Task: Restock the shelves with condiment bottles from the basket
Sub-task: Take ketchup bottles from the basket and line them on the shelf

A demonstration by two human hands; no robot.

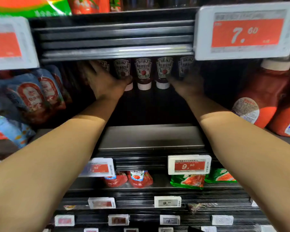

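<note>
Several Heinz ketchup bottles (143, 72) stand cap-down in a row at the back of the dark middle shelf (151, 136). My left hand (105, 82) reaches in at the row's left end. Its fingers go round the leftmost bottle (104, 65) and its thumb lies across the one beside it. My right hand (188, 83), deep in shadow, wraps round the lower part of the rightmost bottle (186, 64). The two bottles in the middle stand untouched between my hands. No basket is in view.
Blue sauce pouches (30, 94) lean on the left of the same shelf and big red ketchup bottles (266, 97) stand on the right. Price tags (246, 30) hang from the shelf edge above. Lower shelves hold red and green pouches (187, 180).
</note>
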